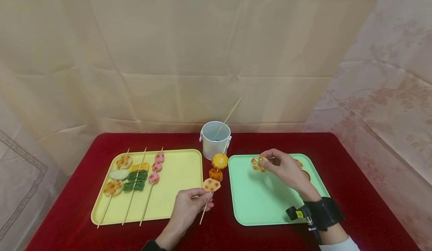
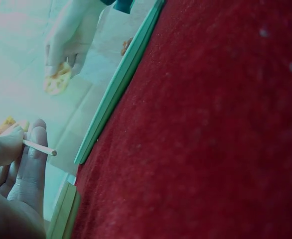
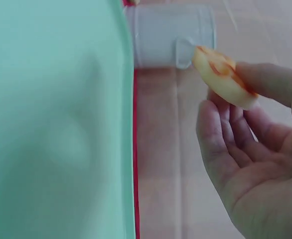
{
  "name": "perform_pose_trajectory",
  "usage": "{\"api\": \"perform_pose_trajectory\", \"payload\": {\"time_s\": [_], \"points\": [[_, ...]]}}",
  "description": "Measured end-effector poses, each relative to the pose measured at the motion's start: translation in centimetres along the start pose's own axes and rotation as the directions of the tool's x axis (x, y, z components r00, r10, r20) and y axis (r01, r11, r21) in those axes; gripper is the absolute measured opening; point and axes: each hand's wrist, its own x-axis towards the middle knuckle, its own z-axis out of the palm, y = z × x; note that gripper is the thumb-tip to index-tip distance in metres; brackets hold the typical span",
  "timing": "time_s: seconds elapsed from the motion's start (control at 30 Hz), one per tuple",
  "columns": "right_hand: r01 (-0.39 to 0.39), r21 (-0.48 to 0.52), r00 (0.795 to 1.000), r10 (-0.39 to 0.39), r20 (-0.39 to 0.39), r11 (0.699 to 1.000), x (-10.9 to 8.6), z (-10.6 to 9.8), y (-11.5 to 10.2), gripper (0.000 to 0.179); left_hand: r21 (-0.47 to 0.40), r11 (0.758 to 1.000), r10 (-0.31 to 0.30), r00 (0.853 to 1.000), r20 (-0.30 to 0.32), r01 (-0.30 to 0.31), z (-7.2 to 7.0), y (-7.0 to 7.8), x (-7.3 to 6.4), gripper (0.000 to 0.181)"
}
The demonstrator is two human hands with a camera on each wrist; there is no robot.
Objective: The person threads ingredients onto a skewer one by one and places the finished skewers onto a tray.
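Observation:
My left hand [image 1: 192, 205] pinches a bamboo skewer [image 2: 39, 147] near its lower end and holds it upright between the two trays. Threaded on it from the top are a yellow corn slice [image 1: 219, 161], an orange-brown piece [image 1: 216, 175] and a pale, brown-spotted slice [image 1: 211, 185] right above my fingers. Over the green tray [image 1: 260, 206], my right hand [image 1: 285, 168] pinches a round browned food slice [image 3: 223, 77] between thumb and fingers. That slice has a pale edge and light spots on its face. More browned pieces [image 1: 306, 175] lie partly hidden behind the right hand.
On the left, a yellow tray [image 1: 179, 191] carries three loaded skewers, one with pink pieces [image 1: 156, 167], another with green pieces [image 1: 135, 179]. A white metal bucket [image 1: 210, 148] with a bare skewer [image 1: 233, 110] leaning in it stands at the back of the red tablecloth [image 1: 216, 236].

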Motion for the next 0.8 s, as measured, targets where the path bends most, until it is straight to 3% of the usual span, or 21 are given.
{"api": "perform_pose_trajectory", "payload": {"time_s": [0.23,0.5,0.67,0.8], "points": [[-0.070,0.113,0.994,0.079,-0.076,0.991,1.0,0.9,-1.3,0.041,0.026,0.999,0.040,0.999,0.010,-0.040,-0.1,0.1,-0.2,0.021],[-0.102,0.293,0.982,0.143,-0.120,0.951,2.6,1.6,-1.8,0.049,0.056,0.997,0.048,0.998,0.036,-0.050,0.1,0.2,-0.3,0.019],[-0.109,0.395,0.982,0.161,-0.102,0.912,3.5,1.9,-2.1,0.051,0.062,0.996,0.061,0.997,0.041,-0.063,0.3,0.2,-0.4,0.017],[-0.142,0.492,0.976,0.204,-0.073,0.859,4.1,2.1,-2.1,0.050,0.071,0.995,0.069,0.996,0.050,-0.072,0.3,0.0,-0.3,0.015]]}}
